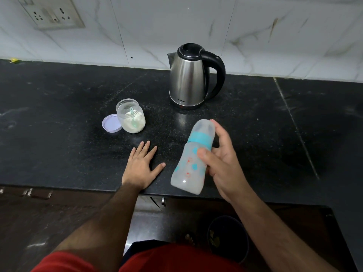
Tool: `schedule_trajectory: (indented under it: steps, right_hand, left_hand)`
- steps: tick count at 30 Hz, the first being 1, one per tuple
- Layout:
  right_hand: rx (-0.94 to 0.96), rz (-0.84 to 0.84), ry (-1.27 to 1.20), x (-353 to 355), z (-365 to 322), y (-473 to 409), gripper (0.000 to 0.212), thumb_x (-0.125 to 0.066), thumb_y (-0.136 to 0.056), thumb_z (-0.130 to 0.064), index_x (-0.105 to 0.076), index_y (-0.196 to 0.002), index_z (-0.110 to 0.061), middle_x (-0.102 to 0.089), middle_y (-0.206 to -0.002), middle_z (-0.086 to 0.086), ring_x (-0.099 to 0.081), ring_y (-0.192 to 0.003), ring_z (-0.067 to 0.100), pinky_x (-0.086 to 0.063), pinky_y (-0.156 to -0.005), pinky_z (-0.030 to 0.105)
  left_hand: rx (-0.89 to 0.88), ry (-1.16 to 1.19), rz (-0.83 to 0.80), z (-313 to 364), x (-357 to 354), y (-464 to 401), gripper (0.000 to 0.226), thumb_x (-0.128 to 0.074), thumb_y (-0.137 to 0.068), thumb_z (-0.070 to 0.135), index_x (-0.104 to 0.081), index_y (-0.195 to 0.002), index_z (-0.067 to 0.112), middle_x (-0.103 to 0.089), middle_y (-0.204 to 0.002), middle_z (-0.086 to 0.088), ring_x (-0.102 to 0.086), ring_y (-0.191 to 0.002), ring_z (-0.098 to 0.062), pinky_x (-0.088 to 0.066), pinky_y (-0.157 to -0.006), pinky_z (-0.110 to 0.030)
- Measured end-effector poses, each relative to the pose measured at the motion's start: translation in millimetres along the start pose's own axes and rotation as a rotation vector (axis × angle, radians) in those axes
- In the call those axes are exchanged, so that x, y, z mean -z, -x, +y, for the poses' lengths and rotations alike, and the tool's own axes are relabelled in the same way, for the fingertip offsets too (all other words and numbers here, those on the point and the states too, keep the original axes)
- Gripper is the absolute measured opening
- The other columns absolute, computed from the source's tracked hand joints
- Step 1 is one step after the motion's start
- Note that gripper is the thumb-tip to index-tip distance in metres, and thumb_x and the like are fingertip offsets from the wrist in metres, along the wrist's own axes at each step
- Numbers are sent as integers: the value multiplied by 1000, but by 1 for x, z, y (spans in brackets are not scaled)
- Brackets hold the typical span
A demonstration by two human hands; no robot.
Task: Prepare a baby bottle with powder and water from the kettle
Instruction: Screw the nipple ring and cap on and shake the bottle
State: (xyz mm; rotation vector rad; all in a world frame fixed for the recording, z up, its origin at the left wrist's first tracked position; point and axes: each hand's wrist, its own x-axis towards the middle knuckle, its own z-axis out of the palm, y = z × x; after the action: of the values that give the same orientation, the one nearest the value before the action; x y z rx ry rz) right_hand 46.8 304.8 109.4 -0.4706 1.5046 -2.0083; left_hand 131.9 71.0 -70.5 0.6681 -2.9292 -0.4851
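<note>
Leftmost, a lilac lid [111,123] lies off beside the open powder jar [131,116] — scoop inside. Next, the left hand [141,167] rests flat, fingers spread, on the black counter [59,114]. Rightward, the right hand [222,163] grips the capped, cloudy baby bottle [193,160], tilted above the counter edge — seemingly mixing. Behind stands the kettle [189,79], lid closed.

The right hand [222,163] grips a tilted baby bottle [193,157] above the black counter [59,114], the left hand [142,165] lies flat, near a kettle [189,77] and open powder jar [131,115].

Black stone counter [59,95], marble wall [275,26], socket [53,13]
</note>
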Motion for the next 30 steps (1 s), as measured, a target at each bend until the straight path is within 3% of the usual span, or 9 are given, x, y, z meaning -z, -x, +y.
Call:
schedule_trajectory:
  steps: [5, 10, 15, 18, 21, 26, 30]
  right_hand:
    - [76, 156, -87, 5, -9, -12, 73, -63, -87, -20, -27, -150, -29, -74, -102, -11, -72, -96, 16, -60, -74, 38]
    - [15, 37, -32, -3, -5, -6, 75, -67, -83, -15, -32, -147, -33, -73, -108, 0, -71, -96, 21, -59, -76, 40]
    - [104, 177, -107, 2, -15, -17, 70, -63, -88, -20, -30, -149, -26, -73, -100, -11, -71, -96, 14, -59, -74, 36]
    - [46, 99, -52, 0, -11, -11, 73, -65, -85, -20, -30, -149, -30, -73, -103, -6, -71, -96, 19, -60, -76, 43]
    - [35, 23, -10, -2, -9, -7, 74, -65, -84, -15, -31, -147, -31, -74, -105, -4, -72, -93, 18, -60, -75, 39]
    - [137, 190, -126, 1, -15, -18, 68, -62, -88, -19, -30, -148, -25, -73, -100, -11, -71, -95, 13, -58, -73, 34]
    - [70, 85, -76, -5, -3, -8, 72, -65, -85, -14, -31, -147, -31, -73, -105, -3, -71, -95, 19, -59, -76, 39]
  left_hand:
    - [-4, -18, 4, 0, -2, -1, 84, -30, -86, 77, -38, -152, 26, -22, -166, -2, -9, -155, -18, -6, -126, -42]
    - [-6, -9, -6, -2, -2, -1, 86, -28, -84, 77, -36, -153, 26, -21, -166, -2, -7, -155, -17, -7, -126, -43]
    - [-5, -18, 4, 0, -1, 0, 83, -30, -87, 77, -37, -153, 26, -22, -166, -2, -9, -155, -18, -5, -126, -41]
    - [-6, -18, -4, 0, 0, 0, 86, -27, -85, 77, -36, -153, 26, -21, -166, -2, -8, -155, -17, -6, -126, -42]
    - [-7, -6, -5, 0, 0, 0, 87, -26, -84, 77, -36, -153, 25, -21, -166, -2, -8, -155, -17, -8, -126, -43]
    - [-6, -16, 5, 1, 0, 0, 81, -34, -89, 75, -38, -152, 26, -22, -166, -2, -8, -155, -18, -5, -126, -41]
    - [-11, -19, -10, 0, 0, 0, 85, -28, -85, 76, -36, -153, 25, -20, -166, -2, -7, -155, -17, -6, -126, -42]
